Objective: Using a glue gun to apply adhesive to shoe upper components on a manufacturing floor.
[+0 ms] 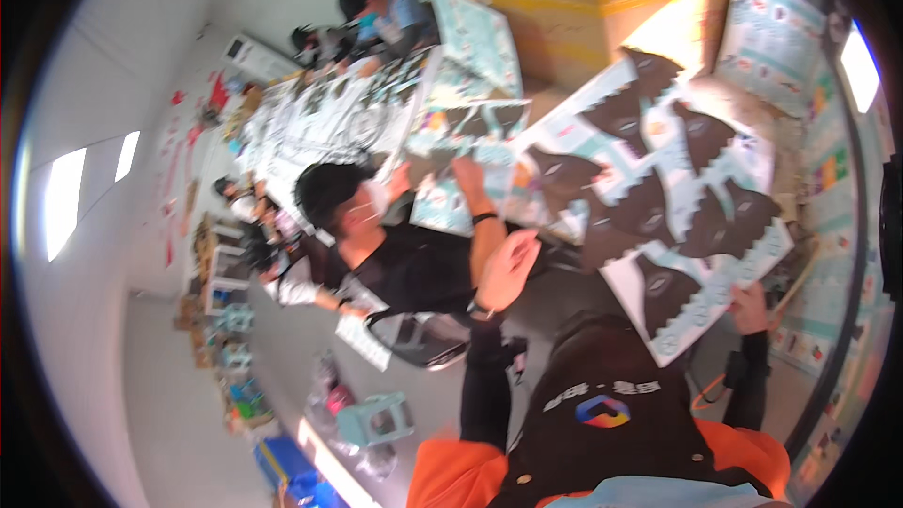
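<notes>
At the right, my right hand (750, 309) is closed on the near right edge of a printed white-and-teal sheet (668, 343). Several dark brown shaped pieces with zigzag edges, one of them a piece (670, 293) near the front corner, lie over this sheet and the printed sheets beyond. My left hand (508, 271) is raised left of the sheets, with nothing seen in it. Its fingers are stretched out and slightly curved, a little blurred, and point toward the pieces.
To my left a person (404, 268) in black handles a printed sheet (442, 202) at the table. Other people sit along the far side. A large cardboard box (536, 9) stands behind the sheets. A teal stool (374, 419) and a blue crate (282, 461) are on the floor.
</notes>
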The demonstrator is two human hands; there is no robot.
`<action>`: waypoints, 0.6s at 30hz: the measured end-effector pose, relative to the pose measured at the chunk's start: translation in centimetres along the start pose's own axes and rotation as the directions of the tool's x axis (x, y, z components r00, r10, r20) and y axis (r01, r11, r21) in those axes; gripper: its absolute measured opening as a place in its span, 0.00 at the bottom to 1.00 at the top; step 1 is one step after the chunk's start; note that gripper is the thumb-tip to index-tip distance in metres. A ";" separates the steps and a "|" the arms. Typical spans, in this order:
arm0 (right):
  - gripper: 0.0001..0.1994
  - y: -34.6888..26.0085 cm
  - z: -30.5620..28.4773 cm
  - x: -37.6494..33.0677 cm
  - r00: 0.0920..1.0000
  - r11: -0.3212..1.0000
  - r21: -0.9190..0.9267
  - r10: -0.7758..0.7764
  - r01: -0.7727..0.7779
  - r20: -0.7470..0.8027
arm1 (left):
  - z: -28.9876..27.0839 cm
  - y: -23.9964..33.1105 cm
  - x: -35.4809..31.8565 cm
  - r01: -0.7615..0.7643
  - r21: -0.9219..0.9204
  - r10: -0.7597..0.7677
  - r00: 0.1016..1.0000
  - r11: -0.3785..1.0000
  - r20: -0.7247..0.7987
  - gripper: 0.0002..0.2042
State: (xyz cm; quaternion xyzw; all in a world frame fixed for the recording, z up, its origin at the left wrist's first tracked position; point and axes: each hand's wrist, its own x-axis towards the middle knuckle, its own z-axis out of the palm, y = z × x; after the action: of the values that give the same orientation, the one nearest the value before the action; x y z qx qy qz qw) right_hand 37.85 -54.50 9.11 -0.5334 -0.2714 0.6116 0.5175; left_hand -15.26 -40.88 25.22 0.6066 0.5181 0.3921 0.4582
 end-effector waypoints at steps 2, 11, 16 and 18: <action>0.11 1.5 -0.1 0.8 0.998 0.994 -0.106 -0.029 0.023 -0.061 | 0.9 -0.6 -3.1 0.045 0.131 -0.051 0.998 0.990 0.038 0.13; 0.14 -1.9 0.4 0.1 0.999 0.993 0.121 -0.019 0.014 0.042 | 4.2 -26.3 -19.7 0.260 0.465 -0.298 0.954 0.846 0.008 0.13; 0.09 -1.9 2.0 2.4 0.993 0.987 0.158 -0.055 0.039 0.103 | 5.4 -41.9 -35.4 0.353 0.697 -0.586 0.801 0.624 0.118 0.10; 0.12 1.0 -3.5 3.3 0.991 0.988 0.135 -0.095 0.081 0.100 | 8.7 -41.2 -36.1 0.870 0.209 -0.891 0.453 0.447 0.021 0.13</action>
State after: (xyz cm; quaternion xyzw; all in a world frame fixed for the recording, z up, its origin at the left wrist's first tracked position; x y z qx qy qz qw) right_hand 41.14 -52.55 6.03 -0.4528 -0.2811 0.6320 0.5627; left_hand -23.67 -76.07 -16.80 0.3093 0.7581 0.0126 0.5740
